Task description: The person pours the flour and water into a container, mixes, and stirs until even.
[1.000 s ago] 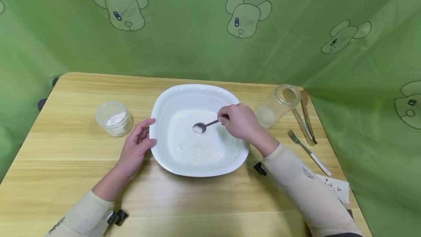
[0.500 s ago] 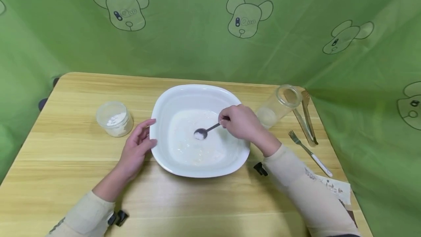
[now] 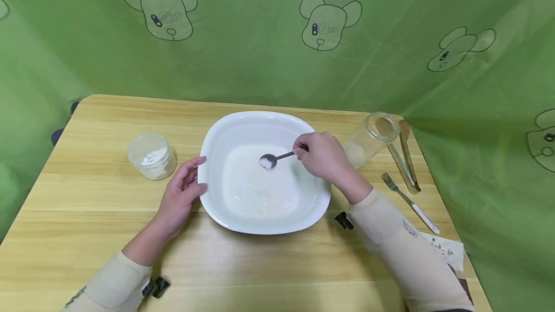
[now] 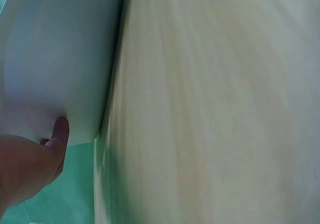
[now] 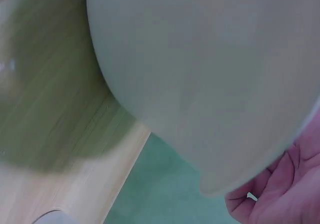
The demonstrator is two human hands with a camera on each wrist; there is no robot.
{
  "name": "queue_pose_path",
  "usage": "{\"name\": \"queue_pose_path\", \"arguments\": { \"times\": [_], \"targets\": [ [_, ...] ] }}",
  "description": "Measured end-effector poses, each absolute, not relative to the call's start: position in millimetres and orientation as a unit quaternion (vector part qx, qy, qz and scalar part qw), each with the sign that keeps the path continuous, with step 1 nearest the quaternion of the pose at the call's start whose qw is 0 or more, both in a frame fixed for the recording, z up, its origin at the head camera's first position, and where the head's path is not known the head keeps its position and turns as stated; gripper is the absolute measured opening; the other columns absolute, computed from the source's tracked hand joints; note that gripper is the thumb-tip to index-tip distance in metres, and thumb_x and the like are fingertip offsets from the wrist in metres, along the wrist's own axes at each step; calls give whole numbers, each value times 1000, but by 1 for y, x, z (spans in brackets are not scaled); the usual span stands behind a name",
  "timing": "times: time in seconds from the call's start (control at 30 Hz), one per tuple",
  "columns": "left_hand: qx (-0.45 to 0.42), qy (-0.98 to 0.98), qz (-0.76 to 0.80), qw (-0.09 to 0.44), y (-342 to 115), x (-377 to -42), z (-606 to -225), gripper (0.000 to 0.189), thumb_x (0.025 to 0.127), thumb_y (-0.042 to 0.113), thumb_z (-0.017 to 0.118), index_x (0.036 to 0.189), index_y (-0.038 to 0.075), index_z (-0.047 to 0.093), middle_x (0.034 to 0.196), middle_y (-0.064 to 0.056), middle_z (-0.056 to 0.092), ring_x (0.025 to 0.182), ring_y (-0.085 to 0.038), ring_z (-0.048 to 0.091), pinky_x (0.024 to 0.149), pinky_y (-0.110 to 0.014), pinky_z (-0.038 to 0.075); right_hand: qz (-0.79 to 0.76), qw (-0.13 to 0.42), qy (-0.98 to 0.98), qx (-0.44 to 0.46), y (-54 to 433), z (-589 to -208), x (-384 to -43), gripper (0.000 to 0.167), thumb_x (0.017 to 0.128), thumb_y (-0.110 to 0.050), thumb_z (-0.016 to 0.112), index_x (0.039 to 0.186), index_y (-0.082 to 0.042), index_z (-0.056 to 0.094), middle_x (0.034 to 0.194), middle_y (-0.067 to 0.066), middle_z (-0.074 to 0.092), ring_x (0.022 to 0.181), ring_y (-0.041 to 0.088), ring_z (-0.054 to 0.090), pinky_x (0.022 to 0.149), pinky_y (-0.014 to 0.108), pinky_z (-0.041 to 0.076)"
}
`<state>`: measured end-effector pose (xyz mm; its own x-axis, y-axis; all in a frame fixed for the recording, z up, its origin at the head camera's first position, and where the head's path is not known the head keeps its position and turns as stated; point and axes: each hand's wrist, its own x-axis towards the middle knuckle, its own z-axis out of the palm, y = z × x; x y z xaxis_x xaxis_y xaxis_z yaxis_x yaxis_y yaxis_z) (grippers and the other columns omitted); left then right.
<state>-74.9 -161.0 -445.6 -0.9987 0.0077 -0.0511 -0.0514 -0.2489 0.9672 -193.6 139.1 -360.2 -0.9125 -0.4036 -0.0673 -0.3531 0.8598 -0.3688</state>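
A small dark spoon [image 3: 268, 161] bears a white powder in its bowl, above the inside of a white basin [image 3: 260, 227]. My right hand [image 3: 325, 158] pinches the spoon's handle over the basin's right side. On the left rim, my left hand [image 3: 181, 196] holds the basin, its thumb and fingertips at the edge. In the left wrist view, a digit of that hand [image 4: 30, 164] presses the outer wall. Glistening wet patches lie on the basin's floor. The right wrist view shows the basin's outside [image 5: 200, 84] and part of my right hand [image 5: 285, 189]; the spoon is hidden there.
A clear tub [image 3: 152, 156] of white powder stands left of the basin. To the right are a tilted-looking glass jar [image 3: 368, 138], tongs [image 3: 405, 158], a fork [image 3: 409, 201] and a printed tissue packet or cloth [image 3: 446, 250]. A green curtain [image 3: 260, 61] hangs behind the wooden table [image 3: 243, 273].
The spoon first dipped slightly toward me, then moved away and a little right with my right hand, still carrying powder. My left hand has stayed on the rim.
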Motion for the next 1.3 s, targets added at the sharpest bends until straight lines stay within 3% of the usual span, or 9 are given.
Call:
{"name": "queue_pose_path", "arguments": {
  "times": [0.3, 0.53, 0.7, 0.8, 0.93, 1.07, 1.3],
  "targets": [
    [-17, 616, 787, 20, -162, -74, -447, 59, 89, -12, 51, 146, -1, 41, 141, -26, 47, 122, -28, 53, 94, -30, 53, -142, 118, 957, -225, 140, -356, -192, 17, 92, -15, 66, 77, -18, 72, 66, -8, 60, 65, 18, 54, 64, 34, 45],
    [-17, 614, 789, 22, -161, -74, -447, 59, 89, -12, 51, 147, -1, 40, 141, -26, 47, 123, -29, 53, 95, -31, 52, -143, 89, 961, -220, 142, -361, -194, 12, 93, -13, 65, 86, -14, 75, 74, -5, 64, 67, 19, 56, 64, 35, 47],
    [-19, 612, 790, 22, -161, -74, -447, 60, 89, -12, 51, 147, -1, 40, 142, -25, 47, 123, -28, 52, 95, -31, 52, -163, 170, 919, -316, 138, -359, -187, 16, 93, -9, 66, 79, -17, 71, 68, -9, 59, 63, 13, 52, 61, 31, 46],
    [-20, 613, 790, 21, -162, -75, -447, 60, 89, -12, 51, 147, -1, 40, 142, -25, 47, 123, -28, 53, 95, -30, 52, -135, 192, 907, -350, 148, -349, -185, 22, 89, -4, 67, 72, -18, 66, 64, -10, 55, 61, 13, 50, 60, 31, 45],
    [-19, 615, 788, 23, -161, -75, -446, 59, 89, -11, 51, 147, -1, 40, 142, -25, 47, 123, -28, 52, 95, -30, 52, -90, 146, 928, -331, 163, -342, -189, 23, 86, -1, 65, 70, -17, 65, 63, -8, 54, 60, 15, 49, 59, 33, 44],
    [-19, 614, 788, 26, -161, -75, -447, 59, 90, -11, 51, 147, 0, 40, 142, -25, 47, 122, -27, 53, 95, -30, 52, -96, 93, 933, -335, 165, -348, -191, 20, 91, -4, 65, 77, -18, 67, 69, -7, 57, 62, 16, 50, 61, 33, 45],
    [-22, 615, 788, 26, -161, -75, -447, 59, 90, -11, 51, 147, 0, 40, 143, -24, 47, 123, -27, 52, 95, -30, 52, -141, 161, 898, -384, 162, -349, -183, 26, 88, -1, 67, 70, -20, 63, 64, -11, 53, 58, 10, 47, 58, 30, 44]
  ]
}}
